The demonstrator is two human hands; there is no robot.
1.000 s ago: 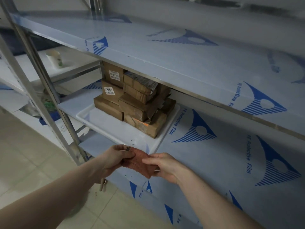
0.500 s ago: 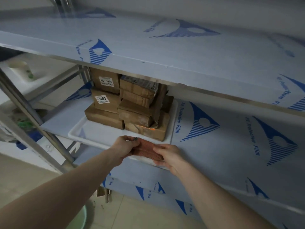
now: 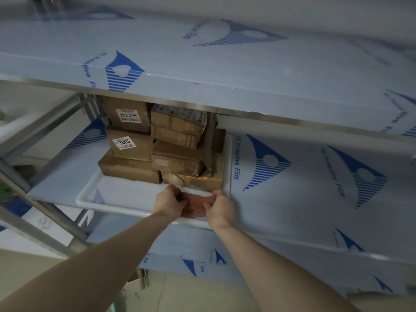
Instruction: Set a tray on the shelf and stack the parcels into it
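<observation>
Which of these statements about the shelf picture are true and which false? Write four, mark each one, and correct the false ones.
1. Both hands hold the reddish packet over the front of the white tray. True: the left hand and the right hand grip it from either side.
2. The brown parcels lie on the floor. False: they are stacked in the tray on the shelf.
3. One parcel label reads 3003. True.
4. The tray stands on the upper shelf. False: it sits on the shelf below the upper shelf.
</observation>
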